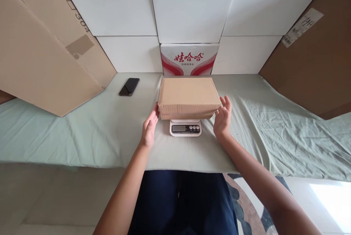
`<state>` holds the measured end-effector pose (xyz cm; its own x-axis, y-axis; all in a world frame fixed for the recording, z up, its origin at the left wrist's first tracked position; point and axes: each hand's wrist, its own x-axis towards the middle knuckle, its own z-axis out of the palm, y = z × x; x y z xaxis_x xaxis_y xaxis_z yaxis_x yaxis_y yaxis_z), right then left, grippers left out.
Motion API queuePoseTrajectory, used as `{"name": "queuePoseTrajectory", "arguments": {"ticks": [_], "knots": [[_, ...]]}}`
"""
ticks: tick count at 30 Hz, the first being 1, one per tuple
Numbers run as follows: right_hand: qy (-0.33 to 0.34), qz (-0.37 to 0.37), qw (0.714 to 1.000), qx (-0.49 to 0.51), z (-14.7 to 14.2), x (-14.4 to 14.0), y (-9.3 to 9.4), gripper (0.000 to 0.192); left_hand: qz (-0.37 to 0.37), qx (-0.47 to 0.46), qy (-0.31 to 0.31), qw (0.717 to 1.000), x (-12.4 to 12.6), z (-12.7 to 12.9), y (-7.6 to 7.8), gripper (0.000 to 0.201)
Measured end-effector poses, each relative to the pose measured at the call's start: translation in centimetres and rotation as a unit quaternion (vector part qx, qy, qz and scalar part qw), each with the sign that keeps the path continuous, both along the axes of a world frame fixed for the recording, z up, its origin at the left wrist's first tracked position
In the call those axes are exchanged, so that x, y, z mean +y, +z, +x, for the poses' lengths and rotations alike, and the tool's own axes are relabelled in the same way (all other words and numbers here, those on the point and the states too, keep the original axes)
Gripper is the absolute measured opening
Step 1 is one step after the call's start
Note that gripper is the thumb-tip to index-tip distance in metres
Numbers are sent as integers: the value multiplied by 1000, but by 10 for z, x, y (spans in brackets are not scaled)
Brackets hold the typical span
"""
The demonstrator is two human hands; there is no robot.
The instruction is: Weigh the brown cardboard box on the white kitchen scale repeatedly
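A closed brown cardboard box rests on top of a small white digital scale, whose display and buttons show below the box's front edge. The scale's platform is mostly hidden under the box. Along the box's left side lies my left hand, open, its outstretched fingertips touching or very near the cardboard. My right hand is at the front right corner, open with fingers a little bent and apart; some of its fingertips are hidden beside the box.
A black phone lies to the left on the green cloth. Behind the scale stands a white box with red lettering, among plain white boxes. Large cardboard boxes flank the table at left and right.
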<state>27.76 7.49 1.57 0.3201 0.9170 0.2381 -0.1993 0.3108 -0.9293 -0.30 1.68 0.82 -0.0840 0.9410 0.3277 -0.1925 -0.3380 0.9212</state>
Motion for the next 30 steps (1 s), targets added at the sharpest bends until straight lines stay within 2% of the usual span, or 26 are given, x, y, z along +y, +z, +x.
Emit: {"name": "queuePoseTrajectory", "arguments": {"ticks": [6,13,22,30], "knots": [[-26,-34,998,43,6,10,-3,55,-1,-6,10,1000,3,1,4,74],[-10,-30,999,5,14,19,-21,48,-11,-4,23,1000,5,1,5,75],[-26,-44,999,18,10,16,-13,45,-12,-5,24,1000,5,0,4,75],[-8,-36,999,-10,11,18,-18,45,-12,-4,29,999,5,2,7,76]]}}
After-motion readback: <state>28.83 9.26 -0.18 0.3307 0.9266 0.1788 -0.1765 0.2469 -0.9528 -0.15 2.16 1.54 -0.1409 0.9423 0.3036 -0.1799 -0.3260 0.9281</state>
